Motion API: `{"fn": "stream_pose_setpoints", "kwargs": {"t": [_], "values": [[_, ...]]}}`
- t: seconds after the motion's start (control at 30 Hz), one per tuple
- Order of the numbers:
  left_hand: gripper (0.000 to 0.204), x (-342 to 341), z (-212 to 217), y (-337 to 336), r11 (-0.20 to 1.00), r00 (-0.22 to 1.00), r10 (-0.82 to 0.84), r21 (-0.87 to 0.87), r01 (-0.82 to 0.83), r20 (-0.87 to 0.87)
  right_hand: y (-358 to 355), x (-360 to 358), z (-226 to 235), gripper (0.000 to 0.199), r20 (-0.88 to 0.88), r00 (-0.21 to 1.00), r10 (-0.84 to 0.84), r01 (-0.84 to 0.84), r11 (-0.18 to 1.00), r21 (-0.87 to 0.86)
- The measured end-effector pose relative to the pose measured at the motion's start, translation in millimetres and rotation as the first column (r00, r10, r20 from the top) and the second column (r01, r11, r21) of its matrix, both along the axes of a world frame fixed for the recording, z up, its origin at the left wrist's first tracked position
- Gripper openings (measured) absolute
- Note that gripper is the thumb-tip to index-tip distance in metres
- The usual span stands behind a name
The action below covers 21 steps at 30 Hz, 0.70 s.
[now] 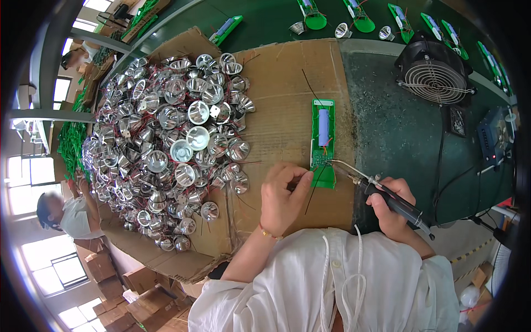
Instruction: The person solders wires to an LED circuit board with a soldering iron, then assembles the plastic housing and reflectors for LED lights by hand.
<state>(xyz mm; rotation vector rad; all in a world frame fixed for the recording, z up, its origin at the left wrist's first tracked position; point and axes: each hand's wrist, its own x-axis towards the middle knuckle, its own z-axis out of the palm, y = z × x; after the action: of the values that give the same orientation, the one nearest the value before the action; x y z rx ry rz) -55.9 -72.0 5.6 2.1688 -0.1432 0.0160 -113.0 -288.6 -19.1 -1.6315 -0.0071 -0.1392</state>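
Observation:
A green circuit board (323,143) with a blue cylindrical battery cell lies on a sheet of brown cardboard (282,110). My left hand (282,193) pinches thin black wires at the board's near left corner. My right hand (394,207) grips a black soldering iron (381,191), whose metal tip points at the board's near end. A large heap of shiny silver reflector cups (171,144) with red and black leads sits to the left of my left hand.
A black wire-guarded fan (437,74) stands at the back right on the dark green bench. More green boards and loose reflectors (343,27) line a conveyor behind. A grey control box (495,135) sits far right. Another person (66,210) works at lower left, with cardboard boxes below.

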Motion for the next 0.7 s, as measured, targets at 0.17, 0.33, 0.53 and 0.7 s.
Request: {"fn": "stream_pose_setpoints", "kwargs": {"t": [0.17, 0.33, 0.53, 0.7], "values": [[0.007, 2.0, -9.2, -4.7, 1.0, 0.999, -0.015, 0.022, 0.015, 0.037, 0.8, 6.3, 4.4, 0.018, 0.053, 0.997, 0.054, -0.051, 0.997, -0.061], [0.007, 2.2, -10.9, -5.7, 1.0, 0.999, -0.015, 0.017, 0.014, 0.043, 1.4, 8.5, 4.6, 0.018, 0.08, 0.994, 0.071, -0.067, 0.996, -0.055], [0.007, 2.1, -11.3, -5.7, 1.0, 0.999, -0.014, 0.002, 0.014, 0.051, 1.0, 5.9, 2.2, 0.019, 0.037, 0.997, 0.062, -0.061, 0.998, -0.036], [0.007, 1.4, -10.5, -7.8, 1.0, 0.999, -0.013, 0.02, 0.012, 0.05, 2.4, 8.0, 1.4, 0.018, 0.096, 0.994, 0.051, -0.052, 0.999, 0.004]]}}
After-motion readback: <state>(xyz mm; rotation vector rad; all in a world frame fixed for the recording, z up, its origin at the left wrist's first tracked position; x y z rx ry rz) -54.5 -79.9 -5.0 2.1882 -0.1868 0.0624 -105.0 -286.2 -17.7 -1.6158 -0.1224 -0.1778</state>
